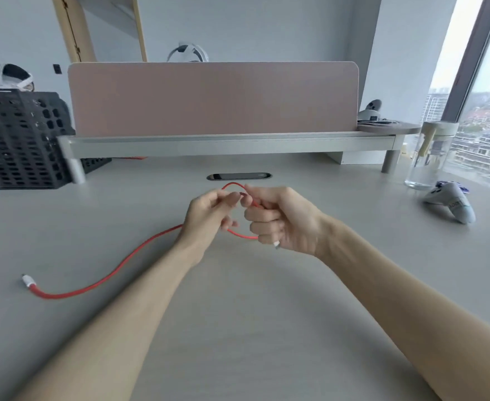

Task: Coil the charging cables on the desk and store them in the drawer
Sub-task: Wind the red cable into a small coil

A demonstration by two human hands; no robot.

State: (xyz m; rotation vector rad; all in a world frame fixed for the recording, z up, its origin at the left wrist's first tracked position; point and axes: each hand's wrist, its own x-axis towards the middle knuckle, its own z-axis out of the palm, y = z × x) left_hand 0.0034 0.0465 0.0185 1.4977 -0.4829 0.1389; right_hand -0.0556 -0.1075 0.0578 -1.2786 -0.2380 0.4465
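Observation:
A red charging cable lies across the grey desk, its white plug resting at the left. The cable's other end is bent into a small loop above the desk between both hands. My left hand pinches the cable at the loop with curled fingers. My right hand is closed in a fist round the cable, and a white connector tip sticks out below it. No drawer is in view.
A black perforated crate stands at the back left. A pink divider panel rises above a monitor shelf. At the right are a clear jar and a grey game controller. A cable slot is in the desk.

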